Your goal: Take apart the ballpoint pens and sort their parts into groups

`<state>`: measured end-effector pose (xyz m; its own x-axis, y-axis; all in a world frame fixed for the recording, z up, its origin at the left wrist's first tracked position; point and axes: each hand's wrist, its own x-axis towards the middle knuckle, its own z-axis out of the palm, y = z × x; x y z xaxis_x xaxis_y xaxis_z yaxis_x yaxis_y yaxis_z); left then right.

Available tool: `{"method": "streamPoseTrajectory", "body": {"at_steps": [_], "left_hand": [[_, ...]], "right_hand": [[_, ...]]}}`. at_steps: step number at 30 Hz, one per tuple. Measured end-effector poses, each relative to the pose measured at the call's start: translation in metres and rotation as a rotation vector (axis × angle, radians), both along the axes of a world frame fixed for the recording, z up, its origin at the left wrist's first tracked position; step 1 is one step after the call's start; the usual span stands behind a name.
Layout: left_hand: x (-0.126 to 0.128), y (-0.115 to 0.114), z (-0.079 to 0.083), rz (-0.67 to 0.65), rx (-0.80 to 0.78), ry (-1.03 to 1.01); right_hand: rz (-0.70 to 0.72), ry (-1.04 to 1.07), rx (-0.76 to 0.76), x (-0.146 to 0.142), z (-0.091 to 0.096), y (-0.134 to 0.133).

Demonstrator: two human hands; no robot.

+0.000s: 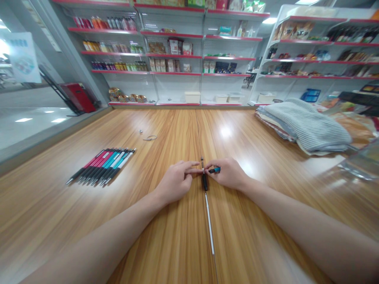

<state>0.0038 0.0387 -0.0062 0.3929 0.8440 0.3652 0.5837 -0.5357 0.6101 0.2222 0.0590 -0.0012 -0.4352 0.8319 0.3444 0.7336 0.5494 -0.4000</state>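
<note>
My right fingers [211,163] gripping blue barrel [215,170], likely light, stiff; left fingers [194,171] pointing three o'clock, hold unclear; black grip [204,182] promising traction.

Table [174,130] of wood-grain board, smooth and glossy, with bright patches of reflected light. Pens [103,163]: shiny coloured plastic barrels, matt black grips, silvery, metal-looking tips. Refill [210,227]: smooth white plastic. Folded cloth [319,126]: soft, matt, striped weave. Container [365,159]: clear and shiny, glass or plastic, hard to tell. Sheet [25,57]: paper. Shelves [174,34]: smooth panels, perforated backs, red edge strips. Floor [23,132]: polished, mirroring light.
</note>
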Motion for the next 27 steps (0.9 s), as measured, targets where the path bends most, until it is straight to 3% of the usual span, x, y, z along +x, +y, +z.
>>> {"method": "streamPoseTrajectory", "body": {"at_steps": [27], "left_hand": [[0.0004, -0.0009, -0.0002, 0.007, -0.023, -0.032]], "right_hand": [[0.027, 0.020, -0.001, 0.0012, -0.0026, 0.0020]]}}
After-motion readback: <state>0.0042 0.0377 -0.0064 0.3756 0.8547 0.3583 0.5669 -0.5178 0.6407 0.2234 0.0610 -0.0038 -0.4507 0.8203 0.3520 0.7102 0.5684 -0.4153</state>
